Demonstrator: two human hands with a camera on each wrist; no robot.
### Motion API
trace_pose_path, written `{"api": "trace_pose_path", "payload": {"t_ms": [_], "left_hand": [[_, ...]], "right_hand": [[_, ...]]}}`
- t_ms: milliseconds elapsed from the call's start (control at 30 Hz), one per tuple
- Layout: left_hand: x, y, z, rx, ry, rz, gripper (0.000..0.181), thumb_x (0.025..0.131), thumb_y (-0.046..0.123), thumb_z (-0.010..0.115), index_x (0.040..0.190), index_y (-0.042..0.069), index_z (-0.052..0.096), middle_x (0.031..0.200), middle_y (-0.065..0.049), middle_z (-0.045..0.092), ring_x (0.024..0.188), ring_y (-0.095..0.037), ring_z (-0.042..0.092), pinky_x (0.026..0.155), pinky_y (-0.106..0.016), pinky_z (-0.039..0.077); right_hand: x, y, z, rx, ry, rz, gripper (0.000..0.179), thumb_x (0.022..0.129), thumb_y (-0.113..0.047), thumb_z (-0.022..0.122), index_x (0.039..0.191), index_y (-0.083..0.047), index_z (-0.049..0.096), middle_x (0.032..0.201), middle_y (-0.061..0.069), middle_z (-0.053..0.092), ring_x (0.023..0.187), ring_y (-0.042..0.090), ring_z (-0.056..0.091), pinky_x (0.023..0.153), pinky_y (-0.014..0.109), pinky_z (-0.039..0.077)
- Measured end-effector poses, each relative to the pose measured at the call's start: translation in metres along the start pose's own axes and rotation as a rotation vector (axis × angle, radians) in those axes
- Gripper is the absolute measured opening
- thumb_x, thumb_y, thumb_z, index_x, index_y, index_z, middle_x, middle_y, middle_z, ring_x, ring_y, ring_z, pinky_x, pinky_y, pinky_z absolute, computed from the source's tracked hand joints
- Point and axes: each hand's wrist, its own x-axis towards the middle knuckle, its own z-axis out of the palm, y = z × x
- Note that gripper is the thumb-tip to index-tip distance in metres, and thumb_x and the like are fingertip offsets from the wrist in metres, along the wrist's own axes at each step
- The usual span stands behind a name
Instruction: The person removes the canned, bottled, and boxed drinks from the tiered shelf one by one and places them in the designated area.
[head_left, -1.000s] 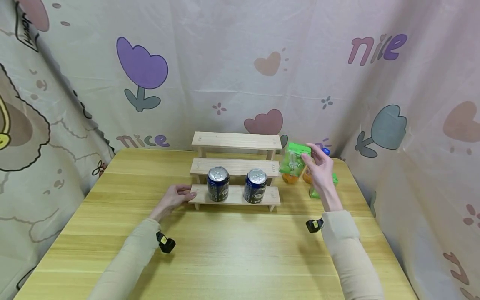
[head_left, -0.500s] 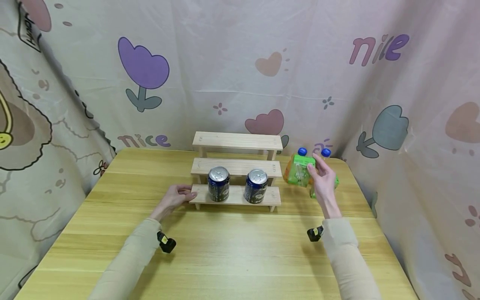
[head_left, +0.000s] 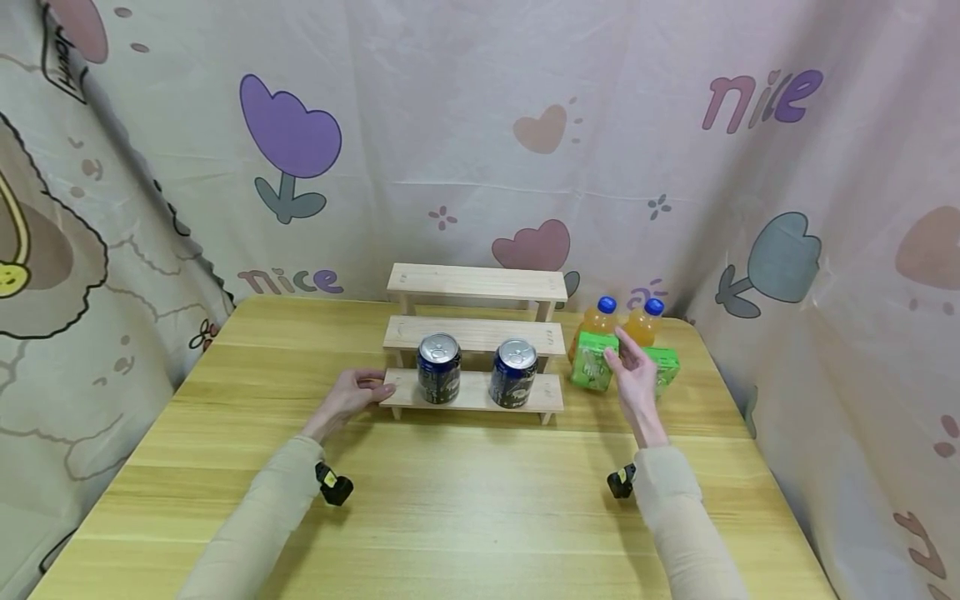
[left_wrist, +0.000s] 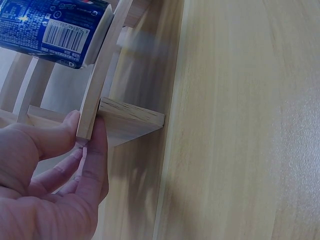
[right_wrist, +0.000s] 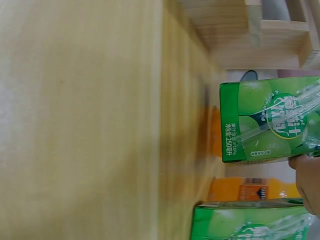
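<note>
Shiny green, box-shaped carton (head_left: 592, 363), just right of the pale three-tiered wooden stand (head_left: 477, 282) and in front of a blue-capped orange bottle (head_left: 599, 320), and the right hand (head_left: 636, 377) pinches its upper side between thumb and fingers! The left hand (head_left: 347, 401) clamps the squared end of the lowest plank (head_left: 475, 393), two rounded blue metal cans (head_left: 438, 373) standing apart along it, while smooth grained tabletop (head_left: 480, 500) stretches wide between beige sleeves (head_left: 262, 512).

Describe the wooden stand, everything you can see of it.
The three-tier stand looks like pale, unpainted wood with visible grain and knots. Three flat planks step upward toward the back on wooden supports. It stands upright on the table, before the patterned curtain. Two blue cans stand apart on its lowest plank. The left hand pinches that plank's left end.
</note>
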Motion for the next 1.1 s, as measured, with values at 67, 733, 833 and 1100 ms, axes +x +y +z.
{"api": "trace_pose_path", "payload": {"t_ms": [67,733,833,1100], "left_hand": [[0.0,0.0,0.001,0.007,-0.001,-0.003,0.059,0.096,0.013,0.067,0.142,-0.014,0.042,0.124,-0.027,0.062,0.087,-0.008,0.063,0.082,-0.024,0.06],[0.001,0.001,0.0,-0.017,-0.001,-0.007,0.058,0.097,0.012,0.067,0.142,-0.015,0.042,0.111,-0.015,0.067,0.085,-0.006,0.061,0.079,-0.021,0.058],[0.001,0.001,0.001,-0.012,0.009,-0.012,0.058,0.096,0.012,0.067,0.141,-0.015,0.043,0.114,-0.018,0.066,0.085,-0.007,0.062,0.079,-0.021,0.059],[0.0,0.0,0.001,-0.005,0.001,0.012,0.056,0.097,0.012,0.066,0.141,-0.015,0.043,0.114,-0.019,0.066,0.085,-0.007,0.062,0.079,-0.023,0.059]], "right_hand": [[0.0,0.004,-0.001,0.0,-0.002,0.001,0.056,0.099,0.004,0.054,0.152,-0.001,0.038,0.164,0.013,0.03,0.154,0.025,0.028,0.125,0.028,0.027],[-0.004,0.008,0.0,0.011,0.07,-0.034,0.053,0.101,0.009,0.046,0.152,0.0,0.037,0.157,0.021,0.041,0.148,0.029,0.039,0.12,0.021,0.036],[-0.006,0.006,0.003,-0.009,0.086,-0.071,0.051,0.101,0.009,0.045,0.151,0.003,0.037,0.156,0.023,0.041,0.149,0.033,0.036,0.125,0.031,0.031],[-0.02,-0.003,0.013,-0.103,0.109,-0.217,0.046,0.099,0.002,0.056,0.144,0.004,0.047,0.147,0.025,0.049,0.144,0.033,0.042,0.128,0.042,0.024]]}}
